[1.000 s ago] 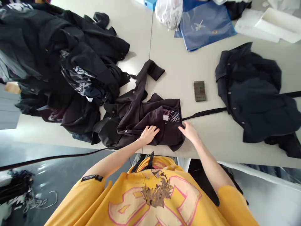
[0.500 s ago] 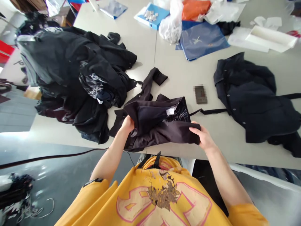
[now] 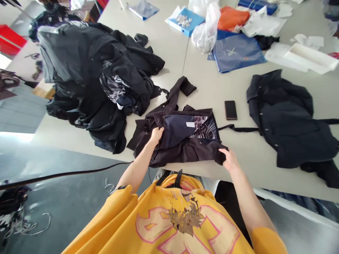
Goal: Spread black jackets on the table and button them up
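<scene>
A dark jacket [image 3: 182, 150] lies at the table's front edge, its front spread so that the navy and patterned lining [image 3: 202, 128] and a white label [image 3: 190, 124] show. My left hand [image 3: 157, 135] pinches the jacket's fabric near the collar end. At the other end, my right hand [image 3: 230, 158] grips the lower corner of the front, thumb on top. One sleeve [image 3: 180, 88] stretches away from me across the table. A thin dark strap runs from the jacket's right end toward a second dark jacket [image 3: 286, 120].
A big heap of dark jackets [image 3: 87, 63] covers the table's left side. Right of my jacket lies a phone [image 3: 231, 110]. Farther back are a blue plastic folder [image 3: 238, 51], a white plastic bag [image 3: 206, 33], a light-blue box [image 3: 189, 24] and a white tray [image 3: 312, 56].
My left hand has moved right and slightly away from me with the fabric. The jacket's front now lies wider apart, showing more lining and the label. My right hand still holds the corner.
</scene>
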Demonstrator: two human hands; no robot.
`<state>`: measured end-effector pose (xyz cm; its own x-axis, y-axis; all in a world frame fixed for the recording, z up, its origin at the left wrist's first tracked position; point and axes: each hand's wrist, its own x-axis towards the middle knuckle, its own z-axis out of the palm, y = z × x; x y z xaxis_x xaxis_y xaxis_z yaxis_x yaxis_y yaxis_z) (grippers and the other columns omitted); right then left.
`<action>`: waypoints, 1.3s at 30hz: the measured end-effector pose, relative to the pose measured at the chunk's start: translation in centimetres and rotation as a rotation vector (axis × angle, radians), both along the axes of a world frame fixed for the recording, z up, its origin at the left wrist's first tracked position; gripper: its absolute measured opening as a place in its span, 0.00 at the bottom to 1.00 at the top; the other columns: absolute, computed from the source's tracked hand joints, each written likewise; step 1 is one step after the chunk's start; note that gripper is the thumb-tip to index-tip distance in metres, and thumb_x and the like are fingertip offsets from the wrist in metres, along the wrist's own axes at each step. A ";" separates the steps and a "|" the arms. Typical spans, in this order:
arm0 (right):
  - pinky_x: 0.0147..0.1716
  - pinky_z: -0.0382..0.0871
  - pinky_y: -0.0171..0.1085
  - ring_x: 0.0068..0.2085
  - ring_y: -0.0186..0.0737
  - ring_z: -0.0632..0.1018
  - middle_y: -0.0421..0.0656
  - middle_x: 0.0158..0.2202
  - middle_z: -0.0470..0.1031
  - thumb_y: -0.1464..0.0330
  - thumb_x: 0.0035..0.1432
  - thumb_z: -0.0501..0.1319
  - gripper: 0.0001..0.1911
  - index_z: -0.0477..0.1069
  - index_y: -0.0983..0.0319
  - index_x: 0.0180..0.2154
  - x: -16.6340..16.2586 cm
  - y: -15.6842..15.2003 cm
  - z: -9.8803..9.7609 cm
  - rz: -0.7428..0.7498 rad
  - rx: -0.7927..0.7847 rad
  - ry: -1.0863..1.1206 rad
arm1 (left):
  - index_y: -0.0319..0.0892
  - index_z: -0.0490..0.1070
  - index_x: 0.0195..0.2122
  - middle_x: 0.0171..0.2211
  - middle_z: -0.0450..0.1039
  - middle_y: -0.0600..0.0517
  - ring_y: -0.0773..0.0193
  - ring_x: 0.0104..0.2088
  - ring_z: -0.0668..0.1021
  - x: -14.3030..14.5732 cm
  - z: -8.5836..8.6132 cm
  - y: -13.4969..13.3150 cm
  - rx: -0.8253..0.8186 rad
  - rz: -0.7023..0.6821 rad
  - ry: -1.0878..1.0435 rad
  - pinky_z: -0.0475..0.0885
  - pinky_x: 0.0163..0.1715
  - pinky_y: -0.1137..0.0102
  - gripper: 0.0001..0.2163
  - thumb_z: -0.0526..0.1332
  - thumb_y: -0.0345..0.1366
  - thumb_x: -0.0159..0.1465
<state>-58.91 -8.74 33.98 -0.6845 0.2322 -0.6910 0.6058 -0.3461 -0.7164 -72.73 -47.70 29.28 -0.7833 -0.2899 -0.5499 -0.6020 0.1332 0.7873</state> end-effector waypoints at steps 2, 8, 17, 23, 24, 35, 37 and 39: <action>0.44 0.76 0.42 0.44 0.48 0.81 0.45 0.42 0.82 0.63 0.46 0.70 0.20 0.77 0.58 0.43 1.0 -0.8 2.6 0.120 -0.070 0.070 | 0.39 0.74 0.34 0.31 0.78 0.47 0.57 0.36 0.80 -1.6 1.8 -0.9 0.068 0.090 0.083 0.77 0.39 0.65 0.11 0.69 0.42 0.60; 0.43 0.73 0.42 0.41 0.47 0.79 0.43 0.37 0.80 0.62 0.49 0.65 0.16 0.74 0.60 0.41 3.5 -1.1 1.7 0.354 0.151 0.060 | 0.40 0.73 0.34 0.29 0.74 0.53 0.66 0.31 0.77 -2.3 9.1 2.9 -0.055 0.001 0.721 0.73 0.35 0.74 0.15 0.64 0.48 0.67; 0.54 0.66 0.50 0.56 0.56 0.72 0.57 0.55 0.73 0.76 0.59 0.51 0.24 0.70 0.66 0.56 4.4 1.6 -5.1 0.560 1.338 0.129 | 0.40 0.78 0.44 0.44 0.81 0.46 0.57 0.46 0.81 6.6 -3.0 14.7 -0.374 -1.140 0.609 0.72 0.56 0.62 0.10 0.62 0.24 0.63; 0.48 0.68 0.44 0.50 0.52 0.73 0.54 0.48 0.74 0.68 0.67 0.56 0.12 0.73 0.63 0.48 1.1 -2.4 -5.8 0.966 1.299 0.170 | 0.41 0.78 0.42 0.40 0.81 0.47 0.57 0.41 0.81 7.0 -5.8 14.7 -0.351 -0.771 0.437 0.72 0.47 0.66 0.08 0.59 0.33 0.69; 0.47 0.68 0.44 0.49 0.52 0.73 0.54 0.48 0.73 0.68 0.67 0.56 0.12 0.72 0.64 0.49 0.5 -2.8 -6.0 0.941 1.315 0.143 | 0.42 0.78 0.40 0.39 0.81 0.48 0.58 0.39 0.81 6.6 -5.6 14.8 -0.339 -0.699 0.398 0.72 0.44 0.68 0.08 0.58 0.34 0.69; 0.53 0.62 0.47 0.54 0.55 0.71 0.57 0.52 0.73 0.67 0.65 0.61 0.16 0.72 0.65 0.53 0.8 -3.7 -6.3 1.140 1.193 0.171 | 0.41 0.72 0.34 0.32 0.76 0.48 0.60 0.33 0.76 3.7 -6.0 10.1 -0.480 -0.342 0.230 0.64 0.35 0.71 0.12 0.53 0.38 0.71; 0.48 0.64 0.43 0.46 0.50 0.76 0.52 0.41 0.78 0.65 0.64 0.63 0.09 0.76 0.63 0.42 0.8 -4.2 -6.2 1.236 1.028 0.122 | 0.41 0.74 0.39 0.35 0.78 0.45 0.56 0.35 0.78 4.5 -5.8 9.2 -0.576 -0.401 0.220 0.65 0.37 0.69 0.12 0.52 0.38 0.72; 0.40 0.64 0.37 0.35 0.43 0.76 0.45 0.30 0.77 0.65 0.62 0.66 0.09 0.75 0.61 0.30 0.8 -4.6 -6.0 1.307 0.906 0.108 | 0.41 0.74 0.43 0.37 0.79 0.42 0.54 0.37 0.80 5.5 -5.7 7.9 -0.645 -0.462 0.194 0.65 0.38 0.68 0.13 0.51 0.39 0.73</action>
<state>-58.14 -13.34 27.97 -0.7680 -0.2390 -0.5942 0.0659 0.8933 -0.4445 -67.26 -39.78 23.58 -0.9654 -0.1278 -0.2273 -0.2364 0.7972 0.5555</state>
